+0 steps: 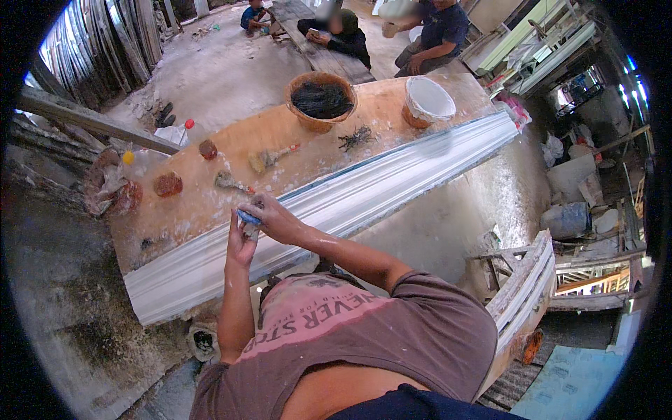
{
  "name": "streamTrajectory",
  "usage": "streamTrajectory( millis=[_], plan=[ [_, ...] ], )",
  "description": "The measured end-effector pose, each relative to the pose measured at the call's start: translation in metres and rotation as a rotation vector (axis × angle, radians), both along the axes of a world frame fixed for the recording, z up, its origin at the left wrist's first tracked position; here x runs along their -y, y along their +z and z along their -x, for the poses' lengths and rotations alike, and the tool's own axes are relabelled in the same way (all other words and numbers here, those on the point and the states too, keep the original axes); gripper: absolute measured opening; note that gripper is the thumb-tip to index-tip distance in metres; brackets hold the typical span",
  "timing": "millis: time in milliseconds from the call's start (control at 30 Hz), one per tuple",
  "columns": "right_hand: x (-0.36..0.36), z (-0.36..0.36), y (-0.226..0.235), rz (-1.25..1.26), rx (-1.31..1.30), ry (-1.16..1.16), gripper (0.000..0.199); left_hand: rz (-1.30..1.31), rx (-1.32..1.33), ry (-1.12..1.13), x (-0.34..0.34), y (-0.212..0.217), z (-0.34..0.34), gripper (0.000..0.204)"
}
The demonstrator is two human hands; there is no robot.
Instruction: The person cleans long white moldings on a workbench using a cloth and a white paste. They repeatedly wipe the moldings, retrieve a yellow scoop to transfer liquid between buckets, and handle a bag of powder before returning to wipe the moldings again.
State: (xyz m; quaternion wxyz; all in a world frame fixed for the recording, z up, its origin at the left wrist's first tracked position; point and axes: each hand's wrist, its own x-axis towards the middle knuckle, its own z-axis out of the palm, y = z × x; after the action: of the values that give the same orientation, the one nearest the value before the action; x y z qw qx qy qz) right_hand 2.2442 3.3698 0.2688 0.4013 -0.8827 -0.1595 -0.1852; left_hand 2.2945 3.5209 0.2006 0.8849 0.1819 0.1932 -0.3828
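Observation:
My left hand (pixel 241 245) and my right hand (pixel 274 219) meet over the near left part of a long white ridged moulding (pixel 350 204). Between their fingers is a small thing with a blue top (pixel 248 217); its exact kind is too small to make out. The left fingers close round it from below, while the right fingers grip it from above. Just beyond the hands lies a brush (pixel 229 182) with pale bristles. Farther off rests a second brush (pixel 264 161), with a red-tipped handle.
On the wooden table (pixel 231 143) stand a brown basket (pixel 299 114) of black fibres and a white bucket (pixel 428 105). A dark fibre tuft (pixel 355 138) and two reddish-brown lumps (pixel 168 184) lie there too. Several people (pixel 343 43) are beyond, near a bench (pixel 308 38).

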Motion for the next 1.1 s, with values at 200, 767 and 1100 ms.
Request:
streamTrajectory(
  millis=[200,767,1100],
  plan=[
    [0.024,0.003,0.012,0.12,0.095,0.049,0.047,-0.051,0.085,0.06,0.014,0.007,0.002,0.04],
    [0.025,0.019,-0.003,0.181,0.063,0.024,0.049,-0.085,0.071,0.16,0.003,-0.01,0.007,0.023],
    [0.041,0.036,-0.016,0.164,-0.098,-0.065,0.033,-0.187,0.072,0.294,-0.01,0.005,-0.008,0.023]
  ],
)
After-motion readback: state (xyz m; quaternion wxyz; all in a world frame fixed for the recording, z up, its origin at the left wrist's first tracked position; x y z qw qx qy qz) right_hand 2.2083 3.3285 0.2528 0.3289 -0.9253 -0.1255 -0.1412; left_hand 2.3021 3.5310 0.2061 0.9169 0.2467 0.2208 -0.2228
